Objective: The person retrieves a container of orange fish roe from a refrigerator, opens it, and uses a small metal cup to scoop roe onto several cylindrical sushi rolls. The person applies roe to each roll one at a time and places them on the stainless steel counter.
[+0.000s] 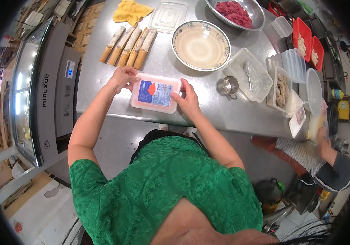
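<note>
Between my two hands is a sealed plastic food tub (175,80) with pinkish contents and a blue printed label. My left hand (122,79) grips its far left corner, fingers along the edge. At the right side, my right hand (189,98) holds it with the thumb on top and the fingers around the side. The tub is at the front edge of the steel table (107,102). Just beyond my left hand lie several bamboo tubes (130,46) with pale stuff along their upper parts. A wide ceramic bowl (201,46) with a patterned rim stands past my right hand.
A small metal cup (228,86) and a clear tub (237,72) with a spoon (248,72) stand to the right. Farther back are a steel bowl (259,18) of minced meat, a clear lid (168,15) and a yellow cloth (130,13). Another person's arm (328,150) reaches in at right.
</note>
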{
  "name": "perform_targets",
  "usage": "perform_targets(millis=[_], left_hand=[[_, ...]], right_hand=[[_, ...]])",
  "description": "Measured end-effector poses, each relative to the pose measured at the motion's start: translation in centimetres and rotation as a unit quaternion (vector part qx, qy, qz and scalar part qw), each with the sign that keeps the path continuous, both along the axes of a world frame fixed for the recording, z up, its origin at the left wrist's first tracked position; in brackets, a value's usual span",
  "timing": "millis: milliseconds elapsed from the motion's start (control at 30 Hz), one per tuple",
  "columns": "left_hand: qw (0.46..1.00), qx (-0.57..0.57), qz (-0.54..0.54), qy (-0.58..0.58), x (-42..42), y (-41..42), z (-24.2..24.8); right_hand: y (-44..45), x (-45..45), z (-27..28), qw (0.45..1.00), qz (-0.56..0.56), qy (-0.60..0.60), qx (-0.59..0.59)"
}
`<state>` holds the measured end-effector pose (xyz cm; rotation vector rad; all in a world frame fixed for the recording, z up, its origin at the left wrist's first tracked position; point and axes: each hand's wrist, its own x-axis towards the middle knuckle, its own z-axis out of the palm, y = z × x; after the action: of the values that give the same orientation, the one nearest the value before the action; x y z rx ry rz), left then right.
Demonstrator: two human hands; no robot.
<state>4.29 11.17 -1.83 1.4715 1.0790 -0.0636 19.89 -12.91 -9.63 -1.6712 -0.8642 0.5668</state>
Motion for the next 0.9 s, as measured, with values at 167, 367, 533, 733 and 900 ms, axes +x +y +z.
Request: perform_targets(millis=[167, 367, 533, 733, 900], left_hand=[[1.000, 0.009, -0.013, 0.015, 0.8, 1.3, -0.5], [0.997, -0.067, -0.040, -0.010, 1.2, 2.1, -1.1], [0.991, -0.094, -0.091, -0.012, 1.3, 2.3, -1.5], [0.989, -0.024, -0.136, -0.046, 2.1, 1.1, -1.1], [0.978, 0.023, -0.209, 0.003, 2.9, 1.3, -0.5]], right_hand=[[1.2, 0.5, -1.5, 0.990, -0.056, 0.128, -0.015], [2.2, 0.7, -0.4, 0.986, -0.136, 0.047, -0.089], [2.4, 1.5, 2.3, 0.976, -0.130, 0.016, -0.176], [2.4, 1.6, 2.7, 0.971, -0.132, 0.022, -0.199], [2.6, 1.6, 2.2, 0.972, -0.136, 0.022, -0.191]])
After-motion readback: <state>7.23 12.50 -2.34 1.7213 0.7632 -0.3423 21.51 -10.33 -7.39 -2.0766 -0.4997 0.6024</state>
